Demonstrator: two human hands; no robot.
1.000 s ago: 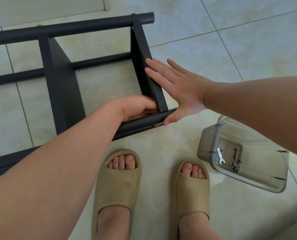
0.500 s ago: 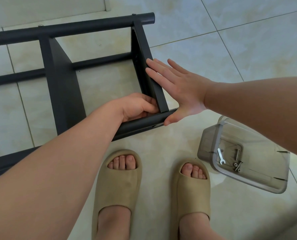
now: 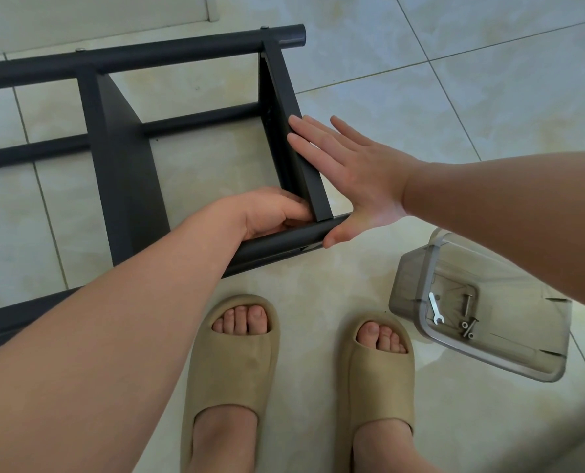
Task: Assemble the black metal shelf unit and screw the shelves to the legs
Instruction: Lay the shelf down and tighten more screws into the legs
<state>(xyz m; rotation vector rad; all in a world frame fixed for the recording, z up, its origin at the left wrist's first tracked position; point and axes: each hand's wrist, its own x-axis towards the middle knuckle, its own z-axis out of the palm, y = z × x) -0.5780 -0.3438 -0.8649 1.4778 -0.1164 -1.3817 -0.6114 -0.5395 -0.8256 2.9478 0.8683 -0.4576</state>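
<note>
The left hand's fingertips [image 3: 298, 213] are hidden behind the shelf [image 3: 304, 172].

One black shelf unit [image 3: 124, 172] lies on the tiled floor [image 3: 489, 97], with four round legs showing and two flat shelves fixed between them. Two hands are in view, the left hand [image 3: 270, 213] and the right hand [image 3: 356, 179]. Two tan slippers [image 3: 229, 363] stand below. One clear plastic tub [image 3: 509, 356] holds one small spanner [image 3: 435, 308] and a few bolts [image 3: 468, 319], too small to count exactly.
</note>
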